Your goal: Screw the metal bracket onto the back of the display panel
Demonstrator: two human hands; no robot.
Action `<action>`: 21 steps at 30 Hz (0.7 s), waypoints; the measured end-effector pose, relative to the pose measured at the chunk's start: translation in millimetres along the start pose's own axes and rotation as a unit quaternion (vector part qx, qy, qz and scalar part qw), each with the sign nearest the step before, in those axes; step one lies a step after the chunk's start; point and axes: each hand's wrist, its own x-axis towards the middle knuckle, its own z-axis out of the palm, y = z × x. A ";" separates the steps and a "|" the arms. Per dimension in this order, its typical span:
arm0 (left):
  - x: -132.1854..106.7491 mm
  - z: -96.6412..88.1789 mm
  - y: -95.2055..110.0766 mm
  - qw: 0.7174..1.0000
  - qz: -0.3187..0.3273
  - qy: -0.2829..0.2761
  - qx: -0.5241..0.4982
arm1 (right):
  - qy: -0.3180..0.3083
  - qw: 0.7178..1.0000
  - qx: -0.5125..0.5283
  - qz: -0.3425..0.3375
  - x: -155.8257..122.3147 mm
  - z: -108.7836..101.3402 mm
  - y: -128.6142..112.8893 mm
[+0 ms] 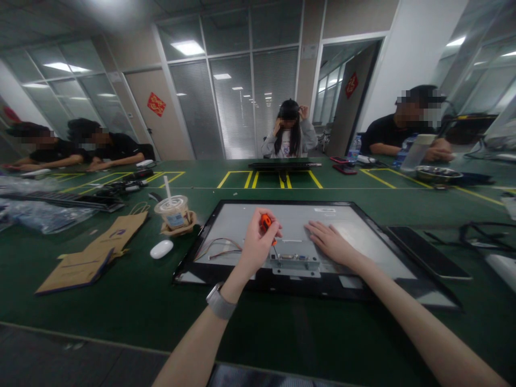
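Observation:
A flat monitor panel (pixel 363 226) lies face down on the green table, its grey metal back up. My left hand (pixel 256 244) is closed around an orange-handled screwdriver (pixel 266 223), whose tip points down at a small metal connector bracket (pixel 296 263) near the panel's front edge. My right hand (pixel 330 242) lies flat and open on the metal back, just right of the bracket. Thin coloured wires (pixel 220 248) run across the panel's left part. A watch sits on my left wrist.
A plastic cup with a straw (pixel 174 212), a white mouse (pixel 162 249) and brown paper bags (pixel 97 250) lie to the left. A dark bezel strip (pixel 427 252) rests right of the panel. Several other people sit around the table, with another panel (pixel 282 166) at the far side.

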 end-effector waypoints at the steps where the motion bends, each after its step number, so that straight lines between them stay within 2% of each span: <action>1: 0.0 0.0 -0.2 1.000 0.000 0.002 -0.001 | 0.000 1.000 -0.001 0.000 0.1 0.1 0.1; 11: 0.1 -0.9 -4.2 1.000 0.013 0.005 0.009 | 0.003 1.000 0.001 -0.002 -0.3 1.9 -0.2; 21: -5.7 2.4 -4.0 0.989 0.070 -0.016 0.130 | 0.005 1.000 -0.005 -0.008 -1.0 -0.2 0.2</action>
